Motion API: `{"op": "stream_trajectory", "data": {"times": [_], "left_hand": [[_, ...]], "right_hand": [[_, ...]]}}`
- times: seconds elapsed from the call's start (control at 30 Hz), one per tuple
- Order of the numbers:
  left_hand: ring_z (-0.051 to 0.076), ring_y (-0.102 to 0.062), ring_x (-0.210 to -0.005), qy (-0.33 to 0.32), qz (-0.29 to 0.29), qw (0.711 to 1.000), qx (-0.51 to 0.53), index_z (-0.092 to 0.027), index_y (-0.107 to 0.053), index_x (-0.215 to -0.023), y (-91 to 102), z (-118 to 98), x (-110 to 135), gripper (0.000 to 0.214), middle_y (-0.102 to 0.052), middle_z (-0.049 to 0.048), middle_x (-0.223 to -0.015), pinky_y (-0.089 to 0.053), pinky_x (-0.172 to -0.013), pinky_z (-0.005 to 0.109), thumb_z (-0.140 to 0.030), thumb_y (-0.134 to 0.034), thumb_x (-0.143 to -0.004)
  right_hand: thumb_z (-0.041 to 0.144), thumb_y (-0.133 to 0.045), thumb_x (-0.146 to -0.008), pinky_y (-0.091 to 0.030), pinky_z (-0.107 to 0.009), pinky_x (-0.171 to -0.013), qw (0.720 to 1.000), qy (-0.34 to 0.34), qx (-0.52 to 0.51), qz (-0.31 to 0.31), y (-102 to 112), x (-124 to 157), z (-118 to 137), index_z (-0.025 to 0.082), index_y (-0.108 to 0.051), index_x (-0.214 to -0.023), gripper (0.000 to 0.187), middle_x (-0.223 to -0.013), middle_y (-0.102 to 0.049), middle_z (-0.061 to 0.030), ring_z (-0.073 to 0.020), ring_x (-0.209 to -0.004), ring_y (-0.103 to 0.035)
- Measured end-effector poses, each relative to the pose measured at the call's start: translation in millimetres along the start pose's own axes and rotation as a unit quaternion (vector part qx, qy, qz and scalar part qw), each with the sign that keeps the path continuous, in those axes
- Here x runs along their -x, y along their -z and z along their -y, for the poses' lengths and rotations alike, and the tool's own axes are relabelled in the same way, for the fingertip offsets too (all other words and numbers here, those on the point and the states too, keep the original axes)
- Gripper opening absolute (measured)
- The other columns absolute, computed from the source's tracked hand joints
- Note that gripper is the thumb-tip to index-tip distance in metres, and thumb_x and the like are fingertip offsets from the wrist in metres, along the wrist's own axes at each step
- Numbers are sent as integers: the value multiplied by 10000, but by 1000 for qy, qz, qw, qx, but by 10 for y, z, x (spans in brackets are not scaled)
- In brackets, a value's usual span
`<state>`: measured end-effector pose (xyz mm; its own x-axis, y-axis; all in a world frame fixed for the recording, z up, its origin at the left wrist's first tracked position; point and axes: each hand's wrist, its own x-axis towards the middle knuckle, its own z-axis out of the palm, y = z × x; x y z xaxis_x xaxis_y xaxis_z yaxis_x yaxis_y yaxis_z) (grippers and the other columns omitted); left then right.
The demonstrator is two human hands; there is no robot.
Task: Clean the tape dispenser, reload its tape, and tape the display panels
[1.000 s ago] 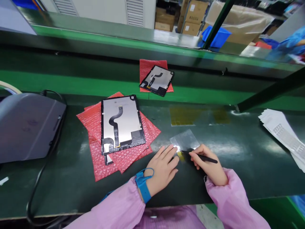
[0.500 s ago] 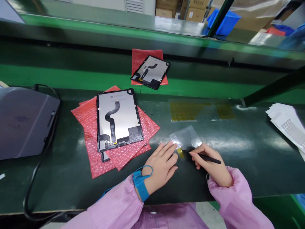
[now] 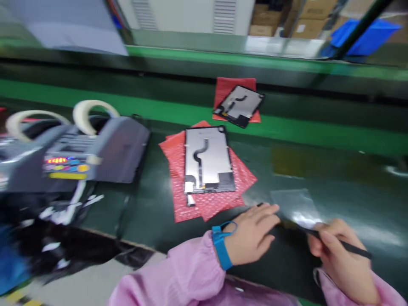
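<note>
My right hand (image 3: pixel 342 255) is closed round a pair of black tweezers (image 3: pixel 353 248), its tip pointing left over a small amber piece of film (image 3: pixel 288 224). My left hand (image 3: pixel 255 233), a blue wrist strap (image 3: pixel 222 247) behind it, lies palm down with fingers stretched out just left of that film. A small dark spot shows by its fingertips; I cannot tell what it is. Beyond the hands lies a clear plastic sheet (image 3: pixel 295 204). To the left, a tablet screen assembly (image 3: pixel 215 157) with a curved black ribbon cable rests back side up on red bubble bags (image 3: pixel 244 178).
A second screen assembly (image 3: pixel 244 102) leans on a red bag (image 3: pixel 223 91) at the back ledge. Blurred amber film strips (image 3: pixel 288 161) lie behind the clear sheet. At left stands a grey tape dispenser machine (image 3: pixel 119 148) with lit digits. Black plastic (image 3: pixel 79 246) hangs at the bench's front edge.
The view has swung left, so the bench items appear further right and the grey machine shows more fully. Both hands keep nearly the same place by the amber film. The picture is blurrier.
</note>
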<state>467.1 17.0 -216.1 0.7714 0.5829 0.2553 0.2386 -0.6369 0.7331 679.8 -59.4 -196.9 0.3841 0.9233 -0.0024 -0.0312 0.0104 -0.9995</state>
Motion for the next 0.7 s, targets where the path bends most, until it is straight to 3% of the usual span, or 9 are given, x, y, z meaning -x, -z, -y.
{"op": "stream_trajectory", "data": {"times": [0.1,0.2,0.27,0.37,0.53,0.7], "left_hand": [[201,-635,-1223,-4,-70,998,-6,-172,-603,-1150,316,-11,282,222,-684,101,-1273,-530,-1058,315,-168,-470,-972],[187,-694,-1033,19,-126,991,-48,-169,-605,-1071,732,55,591,192,-727,86,-1067,-588,-934,304,-114,-458,-961],[201,-688,-1073,37,-136,987,-79,-176,-585,-1075,1006,176,748,180,-728,89,-1094,-588,-955,338,-96,-471,-962],[252,-568,-1327,53,-114,985,-117,-189,-547,-1135,1310,430,861,184,-693,100,-1278,-519,-1097,449,-108,-503,-976],[303,-340,-1504,63,-21,994,-91,-224,-482,-1287,1472,783,836,331,-611,82,-1432,-344,-1204,631,-179,-577,-974],[254,-341,-1506,103,-10,994,-43,-234,-402,-1417,1472,926,802,498,-602,90,-1438,-225,-1252,625,-181,-601,-964]], "right_hand": [[384,-790,-835,-384,-155,-398,999,-31,17,-25,-231,-15,45,204,-515,-665,370,-515,-576,15,-104,-451,-527],[384,-792,-838,-371,-148,-382,999,-35,17,-27,-617,-53,75,206,-514,-688,362,-553,-606,8,-104,-463,-543],[373,-781,-854,-367,-149,-372,999,-26,18,-9,-924,-78,73,206,-519,-698,348,-560,-619,7,-99,-448,-540],[366,-753,-884,-385,-157,-372,998,-17,30,43,-1345,-132,49,200,-535,-692,335,-555,-639,0,-87,-406,-521],[361,-758,-877,-436,-170,-392,995,-35,52,79,-1754,-265,46,186,-586,-697,304,-569,-669,-16,-90,-403,-549],[389,-786,-850,-482,-184,-385,995,-62,53,59,-1923,-358,23,186,-586,-693,325,-577,-686,-21,-111,-409,-592]]}}
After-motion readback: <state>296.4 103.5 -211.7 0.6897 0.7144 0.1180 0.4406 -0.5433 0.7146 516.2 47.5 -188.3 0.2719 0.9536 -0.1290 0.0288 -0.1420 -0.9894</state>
